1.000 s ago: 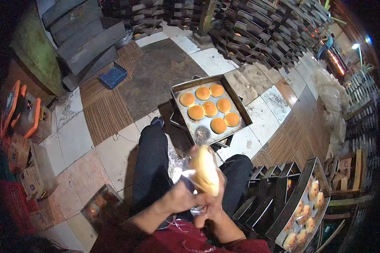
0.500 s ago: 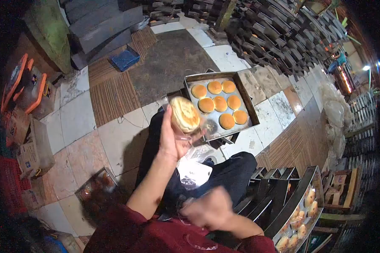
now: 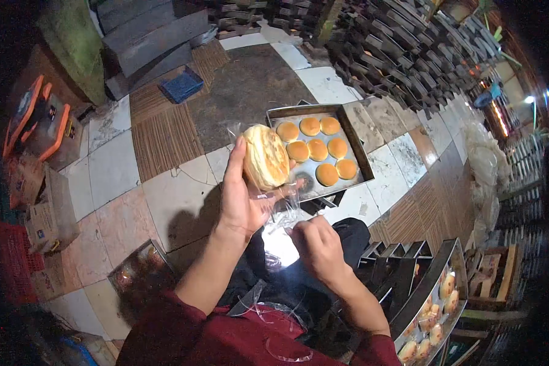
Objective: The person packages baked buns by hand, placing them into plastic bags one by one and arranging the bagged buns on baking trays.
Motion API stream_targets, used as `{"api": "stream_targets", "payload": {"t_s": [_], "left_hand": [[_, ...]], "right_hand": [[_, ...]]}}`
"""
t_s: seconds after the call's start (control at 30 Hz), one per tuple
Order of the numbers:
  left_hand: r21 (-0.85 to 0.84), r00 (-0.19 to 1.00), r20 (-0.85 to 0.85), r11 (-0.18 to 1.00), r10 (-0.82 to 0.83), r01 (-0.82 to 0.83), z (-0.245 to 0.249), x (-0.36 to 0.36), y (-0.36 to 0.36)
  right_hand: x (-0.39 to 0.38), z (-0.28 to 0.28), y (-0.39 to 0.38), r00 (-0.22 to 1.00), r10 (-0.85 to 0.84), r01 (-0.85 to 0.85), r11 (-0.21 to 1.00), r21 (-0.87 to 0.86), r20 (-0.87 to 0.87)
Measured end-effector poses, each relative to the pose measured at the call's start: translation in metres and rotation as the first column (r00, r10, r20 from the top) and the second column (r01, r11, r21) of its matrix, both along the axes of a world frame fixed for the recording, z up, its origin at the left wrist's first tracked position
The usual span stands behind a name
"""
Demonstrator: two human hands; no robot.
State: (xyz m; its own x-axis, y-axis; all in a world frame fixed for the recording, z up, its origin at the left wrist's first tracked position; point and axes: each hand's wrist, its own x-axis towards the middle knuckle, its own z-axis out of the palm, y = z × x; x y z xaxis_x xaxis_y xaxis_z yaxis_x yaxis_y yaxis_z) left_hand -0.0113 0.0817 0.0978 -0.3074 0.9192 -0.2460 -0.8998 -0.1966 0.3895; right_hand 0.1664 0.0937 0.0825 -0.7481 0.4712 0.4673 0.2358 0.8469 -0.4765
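Observation:
My left hand (image 3: 241, 201) holds up a pale bun (image 3: 266, 158) with browned faces, its fingers and thumb around the bun. Clear plastic (image 3: 287, 210) hangs below the bun toward my right hand (image 3: 316, 244), which is closed at the plastic's lower end. Beyond my hands, a metal tray (image 3: 363, 161) holds several golden round buns (image 3: 317, 149). On my lap, under the plastic, lies a bright white packet (image 3: 279, 249). More clear plastic (image 3: 259, 305) rests against my dark red shirt.
At the lower right stands a tray (image 3: 460, 274) of wrapped buns (image 3: 436, 311) beside dark metal racks. A blue tray (image 3: 182, 85) lies on the tiled floor. Orange-rimmed boxes (image 3: 58, 131) are at the left. A dark tray (image 3: 141, 274) sits at the lower left. A person (image 3: 493, 91) is far off at the right.
My right hand has risen from near my shirt to the plastic below the bun. My left hand has turned the bun more upright and shifted slightly left.

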Motion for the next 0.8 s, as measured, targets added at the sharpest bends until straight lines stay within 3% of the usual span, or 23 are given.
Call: {"api": "stream_targets", "payload": {"t_s": [0.07, 0.1, 0.13, 0.2, 0.23, 0.27, 0.3, 0.33, 0.4, 0.47, 0.5, 0.53, 0.6, 0.63, 0.67, 0.73, 0.77, 0.8], "left_hand": [[0.025, 1.000, 0.004, 1.000, 0.000, 0.000, 0.000, -0.001, 0.007], [0.015, 0.999, -0.004, 0.999, 0.038, -0.038, -0.001, -0.003, 0.010], [0.006, 0.997, -0.013, 0.997, 0.075, -0.075, -0.001, -0.006, 0.012], [0.030, 0.997, -0.035, 0.997, 0.075, -0.074, -0.002, -0.007, 0.014], [0.069, 0.993, -0.082, 0.994, 0.084, -0.079, -0.003, -0.004, 0.014], [0.106, 0.988, -0.126, 0.991, 0.094, -0.080, -0.005, 0.000, 0.013], [0.121, 0.988, -0.136, 0.991, 0.077, -0.061, -0.005, 0.006, 0.012], [0.147, 0.984, -0.164, 0.988, 0.072, -0.047, -0.009, 0.010, 0.012], [0.146, 0.981, -0.174, 0.987, 0.092, -0.066, -0.007, 0.013, 0.010], [0.123, 0.984, -0.156, 0.990, 0.082, -0.064, -0.001, 0.009, 0.006], [0.097, 0.989, -0.132, 0.994, 0.060, -0.047, 0.001, 0.007, 0.004], [0.094, 0.989, -0.133, 0.994, 0.069, -0.057, 0.002, 0.007, 0.002], [0.015, 0.991, -0.111, 0.998, 0.070, -0.069, 0.006, 0.008, 0.003], [0.002, 0.998, -0.056, 1.000, 0.023, -0.023, 0.007, 0.007, 0.001], [0.005, 0.998, -0.060, 1.000, 0.015, -0.015, 0.007, 0.008, 0.003], [-0.030, 0.997, -0.056, 0.998, 0.048, -0.050, 0.007, 0.010, 0.008], [-0.015, 0.999, -0.039, 0.999, 0.033, -0.033, 0.008, 0.009, 0.010], [-0.014, 0.999, -0.037, 1.000, 0.027, -0.028, 0.005, 0.008, 0.014]], "right_hand": [[0.001, 0.000, -0.004, 0.928, -0.022, 0.048, 0.997, -0.060, 0.371], [0.000, 0.010, -0.009, 0.898, 0.160, -0.048, 0.961, -0.271, 0.409], [0.004, 0.008, -0.019, 0.900, 0.179, -0.086, 0.966, -0.242, 0.397], [0.012, 0.013, -0.016, 0.996, 0.021, 0.010, 0.943, -0.333, 0.091], [0.010, 0.015, -0.008, 0.998, -0.063, 0.041, 0.884, -0.465, -0.031], [0.008, 0.016, 0.002, 0.977, -0.164, 0.052, 0.805, -0.591, -0.138], [0.012, 0.001, 0.012, 0.962, -0.213, -0.027, 0.543, -0.839, -0.169], [0.010, 0.000, 0.019, 0.965, -0.153, -0.103, 0.517, -0.850, -0.211], [0.004, -0.006, 0.018, 0.965, -0.211, -0.031, 0.506, -0.862, -0.158], [0.000, 0.000, 0.013, 0.990, -0.122, 0.057, 0.809, -0.585, -0.072], [-0.007, 0.004, 0.012, 0.988, -0.039, -0.018, 0.933, -0.358, -0.150], [-0.008, 0.003, 0.013, 0.988, -0.029, -0.027, 0.932, -0.360, -0.151], [-0.008, -0.003, 0.019, 0.998, 0.036, -0.041, 0.993, 0.110, 0.051], [-0.008, -0.005, 0.020, 0.990, 0.034, -0.059, 0.981, 0.182, 0.135], [-0.008, -0.004, 0.018, 0.991, 0.026, -0.051, 0.981, 0.186, 0.131], [-0.008, 0.000, 0.012, 0.957, -0.042, -0.002, 0.988, 0.152, 0.286], [-0.008, 0.000, 0.008, 0.959, -0.057, 0.039, 0.997, 0.071, 0.278], [-0.004, 0.009, 0.002, 0.895, 0.165, -0.086, 0.976, -0.201, 0.415]]}}
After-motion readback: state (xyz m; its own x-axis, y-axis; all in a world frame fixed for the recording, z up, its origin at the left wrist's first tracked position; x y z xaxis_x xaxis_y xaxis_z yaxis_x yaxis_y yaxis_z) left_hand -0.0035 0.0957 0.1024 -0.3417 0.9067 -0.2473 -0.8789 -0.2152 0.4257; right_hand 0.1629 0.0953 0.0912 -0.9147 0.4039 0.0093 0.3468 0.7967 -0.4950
